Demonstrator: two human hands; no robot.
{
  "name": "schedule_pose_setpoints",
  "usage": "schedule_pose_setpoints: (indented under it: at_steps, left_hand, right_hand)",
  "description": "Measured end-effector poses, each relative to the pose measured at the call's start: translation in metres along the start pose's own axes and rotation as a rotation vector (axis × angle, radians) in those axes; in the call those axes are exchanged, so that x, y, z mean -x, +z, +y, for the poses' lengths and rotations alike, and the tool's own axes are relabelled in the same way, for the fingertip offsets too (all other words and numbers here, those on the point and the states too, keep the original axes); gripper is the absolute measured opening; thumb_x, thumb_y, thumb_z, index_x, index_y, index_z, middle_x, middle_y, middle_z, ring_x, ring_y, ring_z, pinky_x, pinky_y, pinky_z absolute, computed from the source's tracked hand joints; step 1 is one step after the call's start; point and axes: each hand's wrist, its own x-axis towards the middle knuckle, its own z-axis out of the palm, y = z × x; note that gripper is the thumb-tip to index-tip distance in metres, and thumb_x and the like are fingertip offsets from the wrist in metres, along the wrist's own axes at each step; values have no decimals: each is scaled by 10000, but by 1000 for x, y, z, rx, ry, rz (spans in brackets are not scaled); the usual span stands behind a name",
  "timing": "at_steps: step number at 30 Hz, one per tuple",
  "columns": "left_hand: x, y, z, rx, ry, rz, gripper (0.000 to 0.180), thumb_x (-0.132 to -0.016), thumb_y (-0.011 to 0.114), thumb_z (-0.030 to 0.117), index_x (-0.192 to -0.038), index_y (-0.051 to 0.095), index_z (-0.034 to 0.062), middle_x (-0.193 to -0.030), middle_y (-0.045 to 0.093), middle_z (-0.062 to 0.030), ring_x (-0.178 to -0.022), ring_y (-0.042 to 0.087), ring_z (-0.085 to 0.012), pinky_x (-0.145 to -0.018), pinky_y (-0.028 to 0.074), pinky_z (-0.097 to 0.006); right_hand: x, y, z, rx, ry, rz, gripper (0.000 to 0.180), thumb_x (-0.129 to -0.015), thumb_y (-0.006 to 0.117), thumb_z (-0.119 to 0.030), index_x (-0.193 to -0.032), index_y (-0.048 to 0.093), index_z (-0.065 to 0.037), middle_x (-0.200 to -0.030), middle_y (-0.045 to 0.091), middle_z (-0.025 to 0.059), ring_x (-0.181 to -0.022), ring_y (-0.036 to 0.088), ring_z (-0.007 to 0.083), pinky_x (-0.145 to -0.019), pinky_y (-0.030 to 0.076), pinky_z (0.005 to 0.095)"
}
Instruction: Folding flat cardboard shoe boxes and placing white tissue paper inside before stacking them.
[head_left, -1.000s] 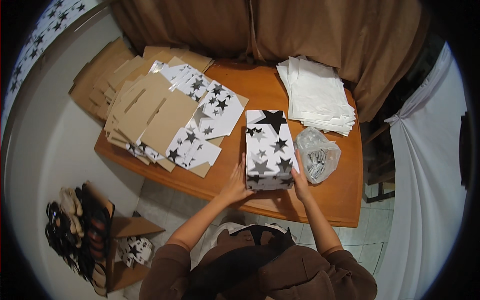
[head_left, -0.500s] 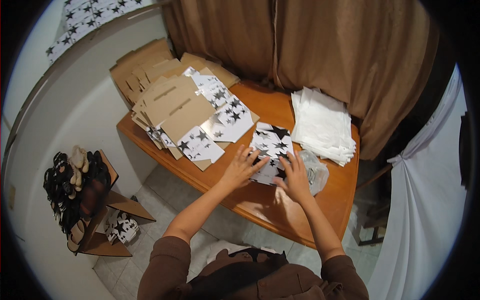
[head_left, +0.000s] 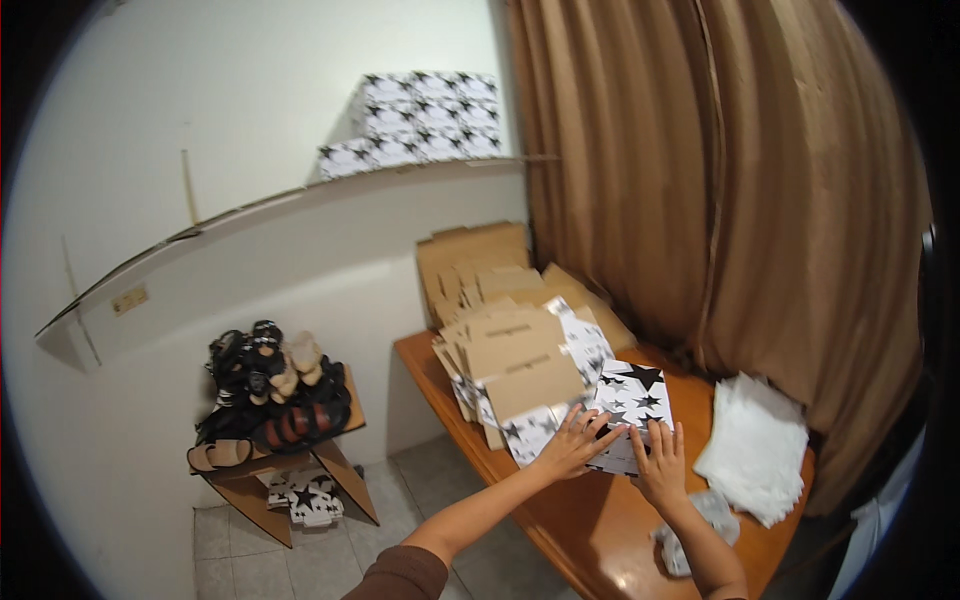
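Observation:
A white box with black stars (head_left: 634, 402) rests on the wooden table (head_left: 580, 525). My left hand (head_left: 575, 443) lies flat against its near left side, fingers spread. My right hand (head_left: 661, 462) presses on its near right edge, fingers spread too. Neither hand grips anything. To the left of the box lies a pile of flattened cardboard and star-printed box blanks (head_left: 510, 365).
A stack of white sheets (head_left: 757, 447) lies at the right of the table, a clear plastic bag (head_left: 700, 530) near my right forearm. Brown curtains (head_left: 720, 180) hang behind. A shelf holds star-printed boxes (head_left: 420, 120). A low stand carries shoes (head_left: 270, 395).
The view has swung up and to the left, so the wall and shelf now show. My hands stay on the star box, which now sits farther from me.

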Motion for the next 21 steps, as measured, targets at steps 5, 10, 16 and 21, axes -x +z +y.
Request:
schedule_pose_setpoints:
  at_steps: [5,10,16,21]
  left_hand:
    - [-12,-59,-93,-308,-57,184,1044,-526,798,293,-1432,282,247,-1330,352,-75,-1261,305,-278,-1101,179,-518]
    - [6,-121,-186,-593,-45,243,997,-556,778,244,-1427,294,247,-1328,351,-73,-1259,307,-277,-1097,192,-514]
    - [29,-218,-300,-778,-112,232,877,-625,754,310,-1397,337,278,-1305,372,-65,-1221,340,-279,-1056,233,-524]
    - [26,-296,-394,-1014,-39,290,816,-644,745,354,-1367,376,275,-1295,380,-64,-1185,369,-278,-1034,248,-533]
  right_hand:
    - [-120,-6,-21,-11,-145,183,717,-680,642,-137,-1355,400,-110,-1269,413,205,-1215,385,363,-1064,205,596]
    - [-227,21,-73,-25,-223,451,597,-763,550,-102,-1345,415,-112,-1274,419,206,-1220,395,362,-1057,189,622]
    - [-371,16,-145,-25,-311,663,554,-825,485,-175,-1373,404,-189,-1257,443,186,-1201,430,331,-1065,161,621]
    - [-491,1,-193,82,-312,953,587,-804,532,-172,-1371,407,-256,-1275,402,164,-1215,397,313,-1063,96,648]
